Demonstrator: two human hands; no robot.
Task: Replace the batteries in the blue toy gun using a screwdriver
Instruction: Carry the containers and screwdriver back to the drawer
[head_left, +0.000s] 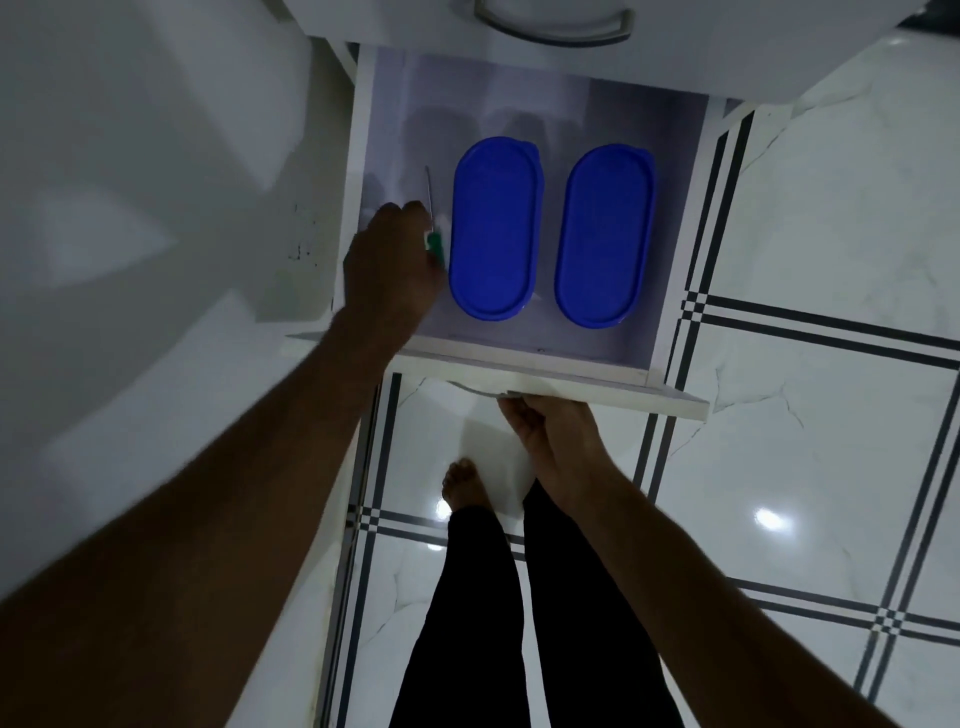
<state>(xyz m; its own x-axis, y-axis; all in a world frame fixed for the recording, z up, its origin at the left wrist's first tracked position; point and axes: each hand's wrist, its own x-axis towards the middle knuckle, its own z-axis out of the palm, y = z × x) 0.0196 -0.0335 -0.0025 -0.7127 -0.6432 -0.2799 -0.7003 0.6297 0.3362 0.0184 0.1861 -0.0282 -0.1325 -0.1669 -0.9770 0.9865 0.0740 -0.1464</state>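
Observation:
A screwdriver (432, 228) with a green handle and a thin metal shaft lies along the left side of an open white drawer (524, 358). My left hand (387, 265) reaches into the drawer and its fingers curl over the green handle; the lower part of the handle is hidden under the hand. My right hand (550, 431) grips the underside of the drawer's front panel. The blue toy gun is not in view.
Two oval blue container lids (493, 228) (602, 236) lie side by side in the drawer, right of the screwdriver. A closed drawer with a metal handle (550, 26) sits above. A white cabinet side stands at left. My legs and bare foot (465, 483) stand on glossy tiled floor.

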